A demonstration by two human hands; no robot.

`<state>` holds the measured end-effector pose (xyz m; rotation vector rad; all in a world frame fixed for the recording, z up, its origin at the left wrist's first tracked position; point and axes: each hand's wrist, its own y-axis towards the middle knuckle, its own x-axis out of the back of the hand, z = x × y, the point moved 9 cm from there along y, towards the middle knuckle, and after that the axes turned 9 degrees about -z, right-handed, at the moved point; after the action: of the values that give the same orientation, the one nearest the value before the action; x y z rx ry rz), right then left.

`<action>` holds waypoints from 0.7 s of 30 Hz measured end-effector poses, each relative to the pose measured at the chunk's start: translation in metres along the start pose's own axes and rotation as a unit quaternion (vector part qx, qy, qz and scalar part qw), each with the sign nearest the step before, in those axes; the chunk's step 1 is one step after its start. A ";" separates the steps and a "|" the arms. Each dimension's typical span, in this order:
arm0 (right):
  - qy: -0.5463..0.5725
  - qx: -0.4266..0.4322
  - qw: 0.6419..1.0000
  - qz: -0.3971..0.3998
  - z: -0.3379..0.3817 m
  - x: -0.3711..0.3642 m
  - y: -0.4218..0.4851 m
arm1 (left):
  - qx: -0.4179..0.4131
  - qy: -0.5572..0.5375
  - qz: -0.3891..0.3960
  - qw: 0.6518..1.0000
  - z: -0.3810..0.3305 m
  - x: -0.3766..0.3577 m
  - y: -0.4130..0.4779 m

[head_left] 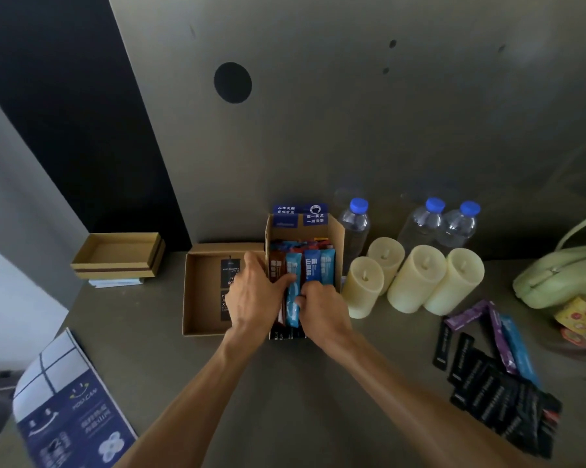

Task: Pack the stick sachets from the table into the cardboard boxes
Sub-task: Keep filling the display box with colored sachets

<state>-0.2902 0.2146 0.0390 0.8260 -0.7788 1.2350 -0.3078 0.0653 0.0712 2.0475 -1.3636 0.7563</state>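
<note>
Hands at the box (337, 238): our left hand (251, 293) grips its wall, our right hand (322, 310) pinches 1 blue sachet (293, 300); table (251, 383) room lies nearer us.

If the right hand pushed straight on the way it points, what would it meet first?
The blue sachet that the right hand seems to pinch; beyond it, probably the left hand. Depth is unclear.

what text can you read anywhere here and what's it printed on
"YOU CAN": on the blue leaflet at lower left; its other print is too blurred to read.
Blue flap of the upright box: white Chinese characters, too blurred to read surely.
Black label in the shallow box: only stray letters, partly hidden by the left hand.
Sachets in the box and loose sachets on the table: print unreadable.
</note>
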 end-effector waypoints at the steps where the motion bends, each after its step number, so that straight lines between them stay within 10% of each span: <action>1: -0.005 0.005 1.000 0.002 0.000 0.000 0.001 | 0.002 0.003 0.002 1.000 0.001 -0.002 0.000; 15: 0.101 -0.036 0.994 -0.011 -0.041 0.059 -0.027 | -0.130 -0.124 -0.075 0.981 -0.054 0.037 -0.048; 21: 0.096 -0.161 0.982 -0.028 -0.149 0.115 -0.054 | -0.230 -0.144 0.095 0.958 -0.111 -0.043 -0.107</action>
<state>-0.2092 0.3920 0.0583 0.4543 -0.7684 1.0839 -0.2373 0.2061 0.1017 1.7134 -1.7274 0.1813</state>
